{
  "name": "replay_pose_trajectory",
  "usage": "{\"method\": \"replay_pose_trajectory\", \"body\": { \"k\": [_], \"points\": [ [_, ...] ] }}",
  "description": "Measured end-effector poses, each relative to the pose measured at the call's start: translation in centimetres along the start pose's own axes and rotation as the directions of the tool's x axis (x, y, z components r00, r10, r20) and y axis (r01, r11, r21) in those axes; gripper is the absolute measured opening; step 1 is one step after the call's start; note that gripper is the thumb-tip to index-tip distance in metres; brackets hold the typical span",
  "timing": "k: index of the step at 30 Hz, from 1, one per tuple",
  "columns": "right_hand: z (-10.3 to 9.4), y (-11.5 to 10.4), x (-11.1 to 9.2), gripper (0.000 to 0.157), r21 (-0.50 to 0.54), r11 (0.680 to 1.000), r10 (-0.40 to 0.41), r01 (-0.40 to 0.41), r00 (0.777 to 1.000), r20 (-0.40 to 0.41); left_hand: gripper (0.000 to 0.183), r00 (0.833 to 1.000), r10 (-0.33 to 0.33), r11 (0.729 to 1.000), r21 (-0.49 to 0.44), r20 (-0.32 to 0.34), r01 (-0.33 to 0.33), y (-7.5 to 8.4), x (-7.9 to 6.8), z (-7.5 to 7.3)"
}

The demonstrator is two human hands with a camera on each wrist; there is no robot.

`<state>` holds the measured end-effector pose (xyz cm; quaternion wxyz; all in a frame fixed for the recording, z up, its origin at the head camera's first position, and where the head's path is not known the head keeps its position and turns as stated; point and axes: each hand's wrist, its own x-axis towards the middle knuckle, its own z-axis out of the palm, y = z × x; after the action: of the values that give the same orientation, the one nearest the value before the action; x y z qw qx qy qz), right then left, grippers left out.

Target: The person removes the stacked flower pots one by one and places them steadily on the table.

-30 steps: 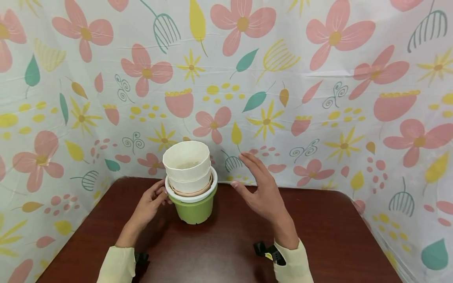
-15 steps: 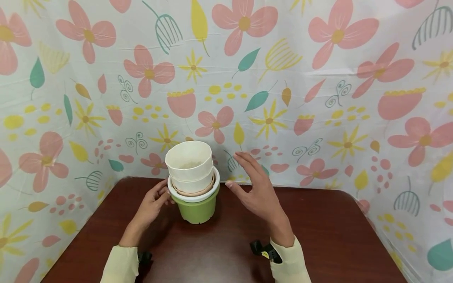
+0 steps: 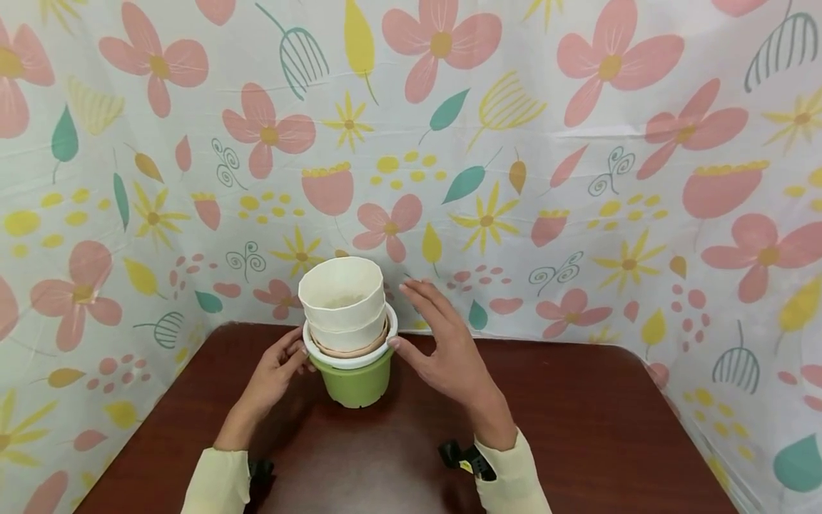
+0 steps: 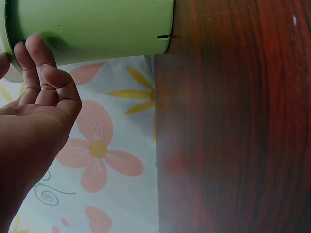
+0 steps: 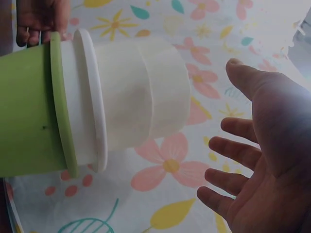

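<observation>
A stack of nested flower pots stands on the table. At its base is a green pot (image 3: 357, 387), with a thick white-rimmed pot (image 3: 349, 363) inside it. Above that show a thin peach rim (image 3: 352, 353) and white faceted pots (image 3: 343, 296). My left hand (image 3: 272, 371) grips the stack's left side at the rim; in the left wrist view its curled fingers (image 4: 36, 58) lie against the green pot just under the rim. My right hand (image 3: 446, 350) is held open to the right of the stack. Its palm and spread fingers face the white pots in the right wrist view, apart from them.
The dark red-brown table (image 3: 578, 421) reaches forward to a floral curtain (image 3: 488, 164), which hangs behind the stack and along both sides. Black straps with small devices (image 3: 469, 460) sit at the wrists by the cream sleeves (image 3: 514, 475).
My right hand has moved left, closer to the stack. The left hand keeps its place at the rim, and the pots stay where they were.
</observation>
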<state>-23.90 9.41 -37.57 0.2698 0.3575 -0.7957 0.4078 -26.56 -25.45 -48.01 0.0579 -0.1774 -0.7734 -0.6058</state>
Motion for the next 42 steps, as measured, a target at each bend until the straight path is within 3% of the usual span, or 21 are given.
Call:
{"method": "replay_pose_trajectory", "body": {
  "k": [13,27,42],
  "points": [
    [1.7,-0.3,0.7,0.075,0.012,0.996,-0.094,0.094,0.996,-0.006,0.056,0.999,-0.034,0.999,-0.008,-0.003,0.034,0.2,-0.1,-0.1],
    [2.7,-0.6,0.9,0.077,0.019,0.991,-0.131,0.131,0.991,0.000,0.057,1.000,-0.029,0.999,-0.030,0.003,0.029,0.3,-0.1,0.1],
    [4.0,-1.2,0.8,0.080,-0.004,0.996,-0.093,0.094,0.995,0.036,0.057,0.999,-0.039,0.999,-0.010,-0.006,0.039,0.1,-0.2,0.2]
  ]
}}
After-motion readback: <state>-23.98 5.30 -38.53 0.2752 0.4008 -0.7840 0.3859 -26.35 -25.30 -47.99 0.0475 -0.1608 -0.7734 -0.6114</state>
